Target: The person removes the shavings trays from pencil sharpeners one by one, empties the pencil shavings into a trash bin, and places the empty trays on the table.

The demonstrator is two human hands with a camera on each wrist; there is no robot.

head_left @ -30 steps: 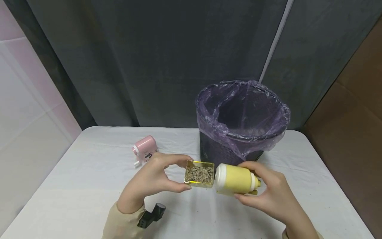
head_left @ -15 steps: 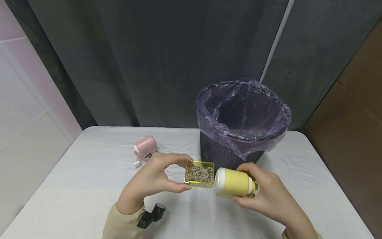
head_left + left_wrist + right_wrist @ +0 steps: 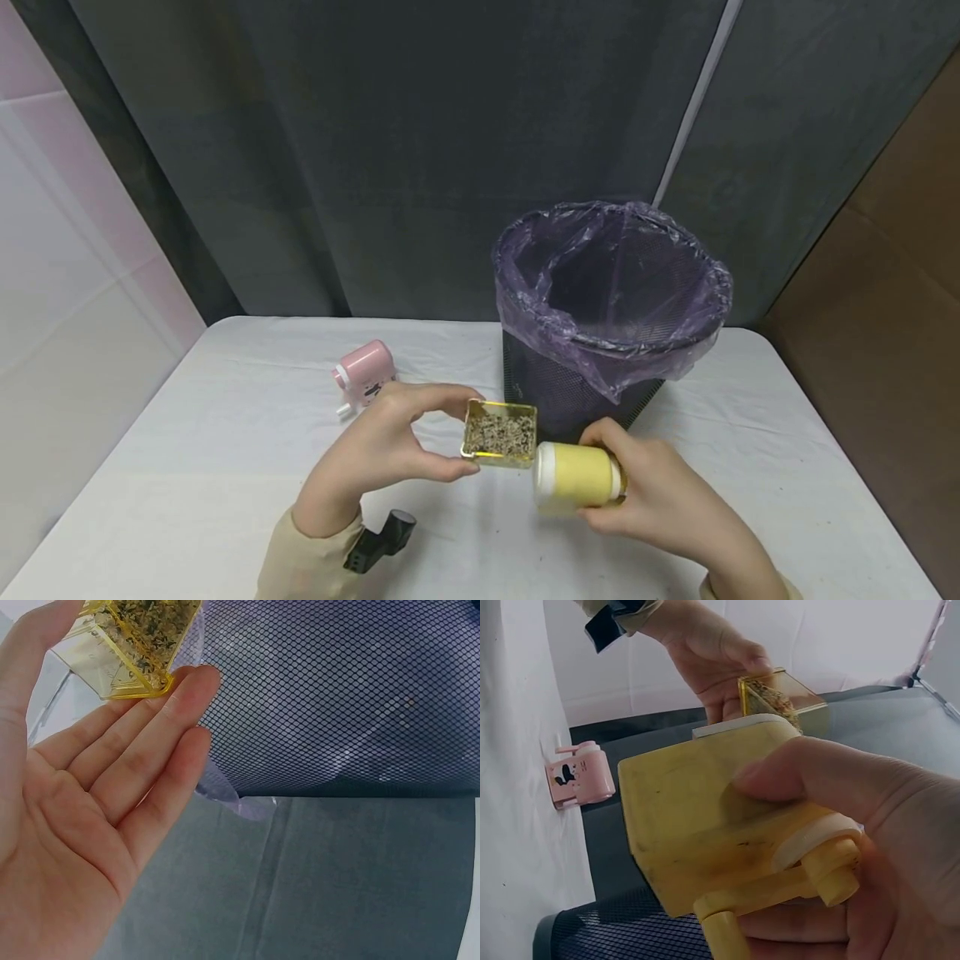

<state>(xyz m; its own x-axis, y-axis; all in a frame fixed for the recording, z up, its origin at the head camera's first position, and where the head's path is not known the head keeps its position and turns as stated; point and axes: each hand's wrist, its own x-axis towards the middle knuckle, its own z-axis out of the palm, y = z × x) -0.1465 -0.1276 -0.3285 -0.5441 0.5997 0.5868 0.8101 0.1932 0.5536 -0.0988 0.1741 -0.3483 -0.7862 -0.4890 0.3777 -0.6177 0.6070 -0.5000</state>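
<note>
My left hand pinches a small transparent yellow drawer between thumb and fingers. Pencil shavings fill much of it, and its open side faces the head camera. To its right, my right hand grips a yellow and white crank pencil sharpener, lying sideways with its white end beside the drawer's lower right corner. The right wrist view shows my thumb pressed on the sharpener's yellow body and its crank handle underneath. From the head, fingers hide that crank.
A black mesh bin with a purple plastic liner stands behind both hands, at the back right of the white table. Beyond my left hand, a pink crank sharpener lies on the cloth. A dark curtain hangs behind.
My right hand has moved the sharpener down and slightly left, turning it so its crank end slips out of sight. The left hand and drawer have stayed almost still.
</note>
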